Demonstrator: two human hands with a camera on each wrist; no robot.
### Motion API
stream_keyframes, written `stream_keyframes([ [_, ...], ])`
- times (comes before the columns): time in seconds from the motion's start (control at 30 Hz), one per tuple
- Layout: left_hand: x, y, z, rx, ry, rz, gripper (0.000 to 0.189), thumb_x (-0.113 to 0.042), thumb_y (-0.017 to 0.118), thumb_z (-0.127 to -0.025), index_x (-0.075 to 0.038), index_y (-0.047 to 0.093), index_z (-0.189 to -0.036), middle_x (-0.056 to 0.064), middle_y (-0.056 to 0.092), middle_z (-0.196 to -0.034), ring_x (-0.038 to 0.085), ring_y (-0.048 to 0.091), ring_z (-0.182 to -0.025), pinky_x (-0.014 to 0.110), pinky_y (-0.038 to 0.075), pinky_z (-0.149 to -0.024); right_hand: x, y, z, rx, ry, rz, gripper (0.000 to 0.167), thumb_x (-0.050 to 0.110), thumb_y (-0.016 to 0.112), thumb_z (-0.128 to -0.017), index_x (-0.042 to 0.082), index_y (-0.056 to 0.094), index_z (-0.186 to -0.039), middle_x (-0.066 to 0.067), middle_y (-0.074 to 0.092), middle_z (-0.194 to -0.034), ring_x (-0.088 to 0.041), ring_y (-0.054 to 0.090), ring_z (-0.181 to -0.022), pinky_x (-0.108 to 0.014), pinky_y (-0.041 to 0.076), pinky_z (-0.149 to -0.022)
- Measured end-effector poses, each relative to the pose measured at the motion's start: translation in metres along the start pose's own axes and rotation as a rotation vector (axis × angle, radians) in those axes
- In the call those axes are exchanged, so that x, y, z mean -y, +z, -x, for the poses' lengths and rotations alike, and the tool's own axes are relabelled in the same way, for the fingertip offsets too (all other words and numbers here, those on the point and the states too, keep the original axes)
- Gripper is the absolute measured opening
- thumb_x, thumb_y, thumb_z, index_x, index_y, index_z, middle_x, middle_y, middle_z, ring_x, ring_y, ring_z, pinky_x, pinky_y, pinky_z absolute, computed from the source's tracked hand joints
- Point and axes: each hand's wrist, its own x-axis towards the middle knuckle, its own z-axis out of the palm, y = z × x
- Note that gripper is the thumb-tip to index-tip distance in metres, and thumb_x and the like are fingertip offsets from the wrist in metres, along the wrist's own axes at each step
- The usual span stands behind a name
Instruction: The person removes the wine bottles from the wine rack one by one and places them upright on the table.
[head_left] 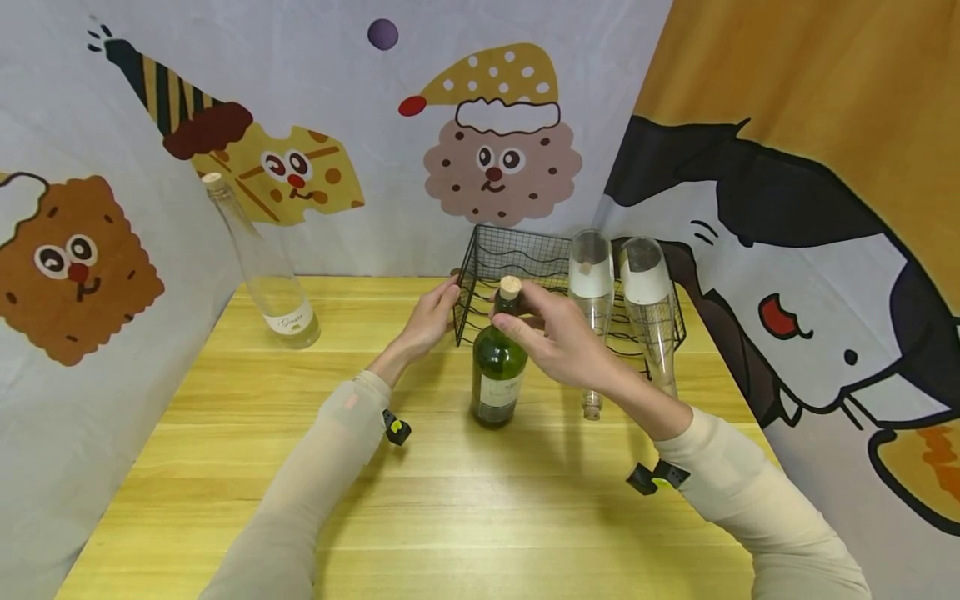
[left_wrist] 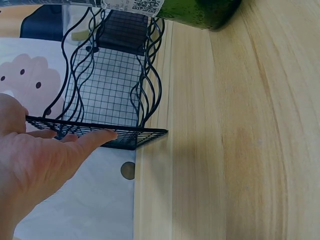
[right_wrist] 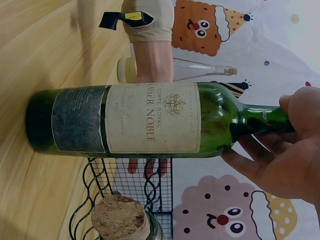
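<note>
A dark green wine bottle (head_left: 498,358) with a cork stopper stands upright in front of the rack, its base close over the table. My right hand (head_left: 566,333) grips it by the neck, thumb on one side and fingers round the other, as the right wrist view also shows. Its cream label (right_wrist: 152,117) is turned to that camera. My left hand (head_left: 429,321) rests against the outer left end panel of a black wire wine rack (head_left: 517,246). In the left wrist view the thumb (left_wrist: 97,140) lies extended along the mesh panel.
Two clear bottles (head_left: 592,292) (head_left: 648,292) lie in the rack's right part, corked necks toward me. Another tall clear corked bottle (head_left: 277,283) stands at the table's back left. A printed cloth (head_left: 405,167) hangs behind the wooden table (head_left: 465,517).
</note>
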Motion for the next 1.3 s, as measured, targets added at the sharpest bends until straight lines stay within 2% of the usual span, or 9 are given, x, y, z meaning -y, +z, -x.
stream_keyframes([
  [0.23, 0.0003, 0.0003, 0.0005, -0.004, -0.005, 0.0, 0.064, -0.045, 0.035, -0.125, -0.017, 0.026, -0.182, 0.014, 0.024, -0.19, 0.037, 0.027, -0.176, 0.066, 0.047, -0.131, -0.0002, -0.0006, 0.0, 0.006, 0.013, 0.007, 0.03, 0.007, 0.068, -0.112, -0.004, 0.066, -0.14, -0.024, 0.079, -0.129, -0.038, 0.08, -0.121, -0.043, 0.07, -0.106],
  [0.57, -0.0001, 0.0002, 0.001, 0.0, 0.003, 0.006, 0.064, -0.043, 0.036, -0.125, -0.015, 0.025, -0.182, 0.014, 0.023, -0.19, 0.039, 0.026, -0.176, 0.068, 0.046, -0.131, -0.0037, -0.0009, 0.0022, 0.025, 0.006, 0.005, 0.033, 0.008, 0.068, -0.112, -0.003, 0.065, -0.143, -0.024, 0.078, -0.135, -0.037, 0.078, -0.127, -0.044, 0.066, -0.114],
  [0.8, 0.0014, 0.0, 0.0002, -0.002, -0.001, 0.002, 0.064, -0.045, 0.035, -0.125, -0.018, 0.024, -0.182, 0.014, 0.024, -0.19, 0.037, 0.026, -0.176, 0.067, 0.046, -0.131, -0.007, -0.0012, 0.0014, 0.035, -0.004, 0.006, 0.034, 0.011, 0.067, -0.113, 0.001, 0.065, -0.146, -0.019, 0.077, -0.141, -0.037, 0.076, -0.133, -0.047, 0.062, -0.121],
  [1.3, 0.0005, 0.0002, 0.0003, -0.011, 0.014, -0.024, 0.065, -0.045, 0.036, -0.124, -0.015, 0.027, -0.181, 0.014, 0.024, -0.189, 0.039, 0.028, -0.175, 0.065, 0.046, -0.132, -0.003, -0.0029, 0.0021, 0.057, 0.003, 0.005, 0.043, 0.016, 0.066, -0.114, 0.004, 0.059, -0.155, -0.016, 0.071, -0.153, -0.033, 0.071, -0.142, -0.05, 0.056, -0.128],
])
